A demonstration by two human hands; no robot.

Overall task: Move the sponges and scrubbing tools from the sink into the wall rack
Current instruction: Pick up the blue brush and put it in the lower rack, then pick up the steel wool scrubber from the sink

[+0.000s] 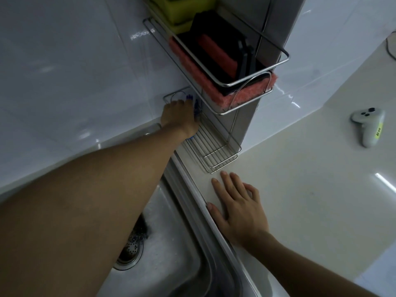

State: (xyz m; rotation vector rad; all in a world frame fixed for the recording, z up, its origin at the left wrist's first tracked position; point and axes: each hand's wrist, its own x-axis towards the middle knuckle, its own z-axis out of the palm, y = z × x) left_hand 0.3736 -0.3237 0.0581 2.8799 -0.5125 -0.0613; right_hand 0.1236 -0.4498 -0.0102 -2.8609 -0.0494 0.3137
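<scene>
A steel wire wall rack point(222, 151) hangs on the tiled wall above the sink's right rim. Its upper basket point(286, 58) holds a pink scouring pad point(240, 99), black and red scrubbing tools point(216, 50) and yellow-green sponges point(182, 5) at the top edge. My left hand point(180, 116) reaches into the left end of the lower shelf and is closed around a blue-and-white scrubbing brush point(46, 103); most of the brush is hidden by the hand. My right hand point(237, 206) lies flat with fingers spread on the counter beside the sink rim, holding nothing.
The steel sink point(171, 254) fills the lower middle, with a drain strainer point(130, 251) partly behind my left forearm. A white handheld controller point(367, 127) lies on the pale counter at the right. A cable shows at the far right edge.
</scene>
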